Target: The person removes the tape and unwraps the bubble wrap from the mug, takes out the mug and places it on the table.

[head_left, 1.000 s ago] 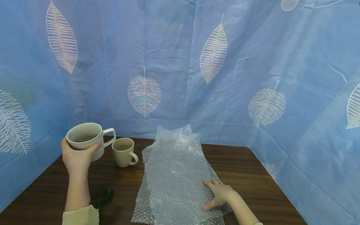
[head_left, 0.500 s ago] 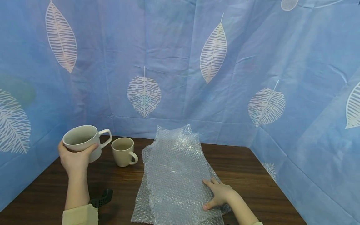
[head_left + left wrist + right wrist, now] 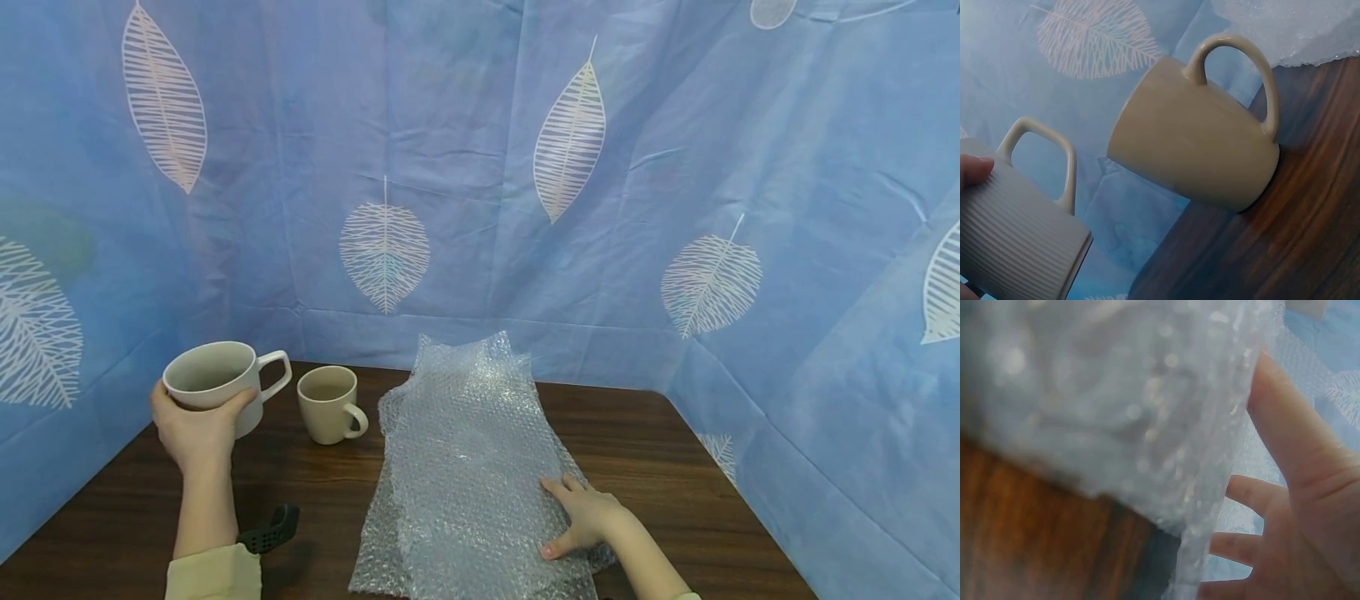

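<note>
My left hand (image 3: 197, 429) grips a large pale grey mug (image 3: 213, 375) round its body, thumb on the near side. The mug is upright, and its angular handle points right. In the left wrist view its ribbed side and base edge show against the curtain, apart from the tabletop. Just right of it a smaller tan mug (image 3: 1200, 137) stands upright on the table, its handle also to the right. My right hand (image 3: 588, 518) rests with spread fingers on the right edge of several layered sheets of bubble wrap (image 3: 465, 450). The right wrist view shows the thumb (image 3: 1297, 419) against the wrap.
The dark wooden table (image 3: 660, 475) is walled by a blue curtain (image 3: 472, 233) with white leaf prints on the back and both sides. Bubble wrap lies from the near edge to the back of the table. A black strap (image 3: 272, 530) shows at my left wrist.
My left hand has moved a little left and down with the grey mug. The tan mug, the bubble wrap and my right hand stay where they were.
</note>
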### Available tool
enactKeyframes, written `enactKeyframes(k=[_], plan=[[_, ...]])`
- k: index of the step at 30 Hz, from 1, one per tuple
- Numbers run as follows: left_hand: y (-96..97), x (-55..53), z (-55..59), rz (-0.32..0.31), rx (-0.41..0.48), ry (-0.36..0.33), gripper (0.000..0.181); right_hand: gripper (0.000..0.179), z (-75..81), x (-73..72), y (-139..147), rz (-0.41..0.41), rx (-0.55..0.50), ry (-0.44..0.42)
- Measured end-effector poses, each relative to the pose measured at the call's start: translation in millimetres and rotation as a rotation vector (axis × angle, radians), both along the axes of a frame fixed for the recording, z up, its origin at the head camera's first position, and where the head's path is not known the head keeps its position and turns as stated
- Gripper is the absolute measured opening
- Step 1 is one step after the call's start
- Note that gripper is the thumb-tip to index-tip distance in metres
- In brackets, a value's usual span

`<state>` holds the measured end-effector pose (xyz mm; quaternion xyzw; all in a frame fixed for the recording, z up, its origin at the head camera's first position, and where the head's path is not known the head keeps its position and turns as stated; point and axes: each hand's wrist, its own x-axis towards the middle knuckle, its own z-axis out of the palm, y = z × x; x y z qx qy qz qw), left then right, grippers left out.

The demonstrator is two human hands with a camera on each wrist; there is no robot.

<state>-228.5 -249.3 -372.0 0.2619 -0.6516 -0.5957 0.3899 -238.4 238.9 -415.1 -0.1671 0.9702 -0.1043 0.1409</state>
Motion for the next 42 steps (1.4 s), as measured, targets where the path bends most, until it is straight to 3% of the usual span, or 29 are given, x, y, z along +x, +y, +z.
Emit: enactKeyframes(k=[20,42], plan=[[-7.5,-9.2,-21.5,0.049,-0.030,-0.009,0.106,0.107,-0.1,0.2,-0.7,-0.001,0.006,0.009],[-12.3,-14.9,-43.0,0.049,-0.016,-0.089,0.106,0.108,-2.3,-0.6,1.0,0.010,0.002,0.013]])
